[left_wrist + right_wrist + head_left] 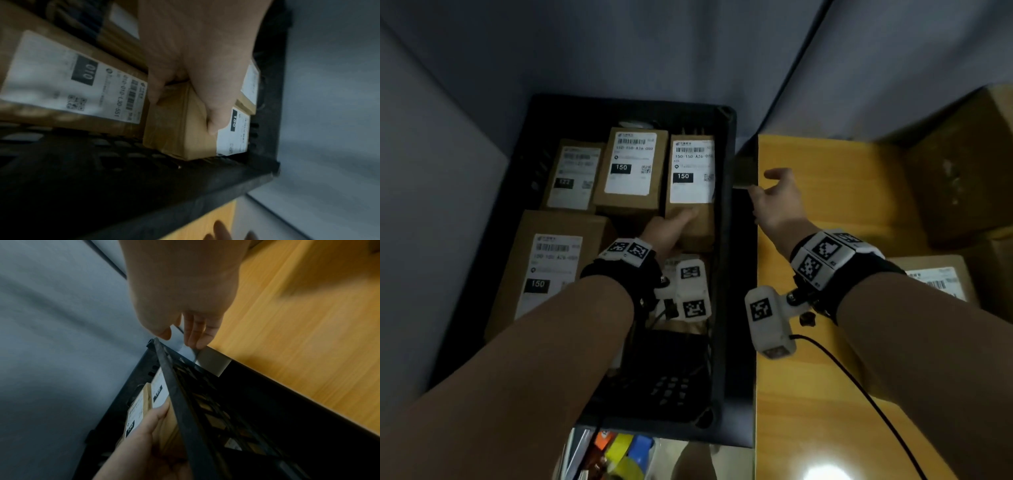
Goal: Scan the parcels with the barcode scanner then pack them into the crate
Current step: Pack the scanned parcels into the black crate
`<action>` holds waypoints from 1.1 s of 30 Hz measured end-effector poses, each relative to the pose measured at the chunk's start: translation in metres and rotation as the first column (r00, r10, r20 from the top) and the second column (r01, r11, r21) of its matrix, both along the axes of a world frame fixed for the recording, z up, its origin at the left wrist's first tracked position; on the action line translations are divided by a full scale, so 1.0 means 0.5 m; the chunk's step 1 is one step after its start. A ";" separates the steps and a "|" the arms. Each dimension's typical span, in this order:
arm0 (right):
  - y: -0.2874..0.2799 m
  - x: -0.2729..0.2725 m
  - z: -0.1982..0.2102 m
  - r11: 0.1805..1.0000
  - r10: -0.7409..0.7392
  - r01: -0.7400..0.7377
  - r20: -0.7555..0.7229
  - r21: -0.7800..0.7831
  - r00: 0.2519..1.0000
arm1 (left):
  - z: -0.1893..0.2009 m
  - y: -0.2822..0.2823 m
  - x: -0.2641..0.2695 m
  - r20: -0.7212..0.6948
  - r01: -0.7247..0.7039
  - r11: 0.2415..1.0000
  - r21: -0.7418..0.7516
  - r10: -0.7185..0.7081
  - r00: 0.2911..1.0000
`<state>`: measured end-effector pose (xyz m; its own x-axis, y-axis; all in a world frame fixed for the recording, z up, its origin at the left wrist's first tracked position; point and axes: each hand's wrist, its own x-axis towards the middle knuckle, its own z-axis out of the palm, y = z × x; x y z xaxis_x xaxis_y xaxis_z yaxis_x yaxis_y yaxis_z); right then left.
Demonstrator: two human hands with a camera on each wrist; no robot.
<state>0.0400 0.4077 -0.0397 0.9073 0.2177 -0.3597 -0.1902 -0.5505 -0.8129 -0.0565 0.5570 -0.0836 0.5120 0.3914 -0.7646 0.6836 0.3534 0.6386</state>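
Gripping taped cardboard parcel [690, 192] — left hand [667, 229], ribbed black crate [726, 274], woodgrain table [825, 212].

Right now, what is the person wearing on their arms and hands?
Both forearms are bare, without sleeves or gloves. Each wrist carries a black strap ringed with white blocks printed with black square markers. A white marker-covered camera pod hangs beside each wrist; a thin black cable trails from the right one.

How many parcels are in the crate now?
4 in the crate: three along the far wall, left, middle, right in the left hand; one large near-left. More may hide under the arm.
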 end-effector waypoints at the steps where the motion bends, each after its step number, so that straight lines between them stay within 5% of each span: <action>1: -0.002 -0.001 -0.003 1.000 -0.001 0.001 -0.005 -0.001 1.000 | -0.007 -0.001 -0.004 -0.006 -0.028 0.999 -0.027 0.028 1.000; 9: -0.029 0.010 -0.030 0.998 0.006 -0.008 -0.027 -0.060 1.000 | -0.162 0.042 0.008 -0.050 -0.036 0.993 0.114 0.042 0.998; 23: -0.081 -0.024 0.062 0.988 0.131 -0.139 -0.118 -0.061 0.984 | 0.097 0.003 -0.017 -0.118 0.148 0.922 0.359 -0.112 0.987; 33: -0.209 -0.054 0.169 0.973 0.199 -0.189 0.059 -0.135 0.978 | 0.239 -0.194 0.006 0.021 0.208 0.859 0.468 -0.246 0.969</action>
<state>0.0128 0.3034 0.0448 0.8768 0.3485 -0.3314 -0.0130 -0.6716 -0.7408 -0.0538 0.4598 0.0360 0.6792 0.5540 -0.4814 0.6510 -0.1517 0.7438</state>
